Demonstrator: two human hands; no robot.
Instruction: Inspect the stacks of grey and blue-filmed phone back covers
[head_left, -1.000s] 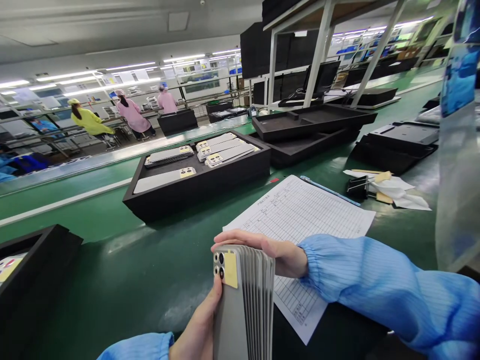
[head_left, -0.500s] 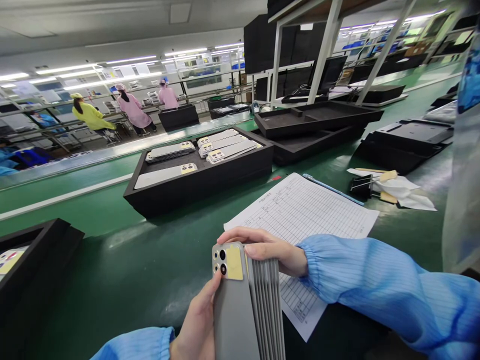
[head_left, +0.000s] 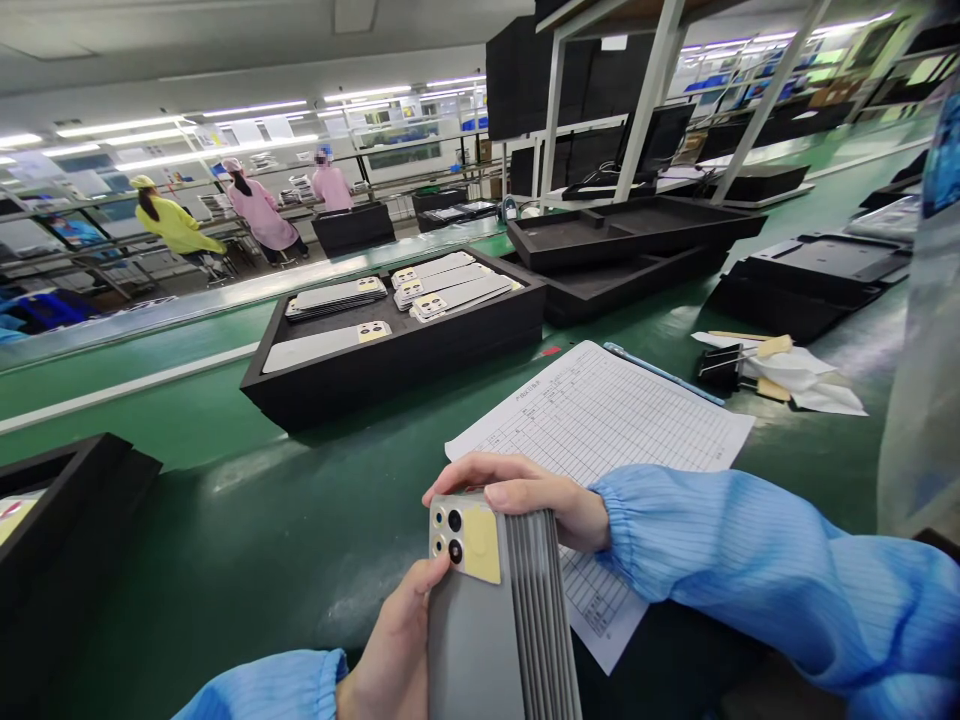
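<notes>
A stack of several grey phone back covers (head_left: 474, 640) stands between my hands at the bottom centre, its front cover showing camera rings and a yellow sticker. My left hand (head_left: 397, 630) grips the stack from the left, thumb beside the camera rings. Over the top edge curls my right hand (head_left: 525, 495), its thumb on the stack's upper side. Beneath my right forearm lies a printed form (head_left: 600, 410) on the green table. Beyond the hands, a black tray (head_left: 405, 360) holds several more grey covers (head_left: 322, 345).
Two overlapping black trays (head_left: 637, 235) stand at the back. A blue pen (head_left: 664, 374) lies along the form. Right of it are a binder clip (head_left: 720, 368) and white scraps. Another black tray (head_left: 112, 490) is at the left edge. People (head_left: 262, 215) work in the background.
The front cover's top has tilted and shifted slightly down and right against my fingers. Both hands keep their hold. The whole view has shifted slightly.
</notes>
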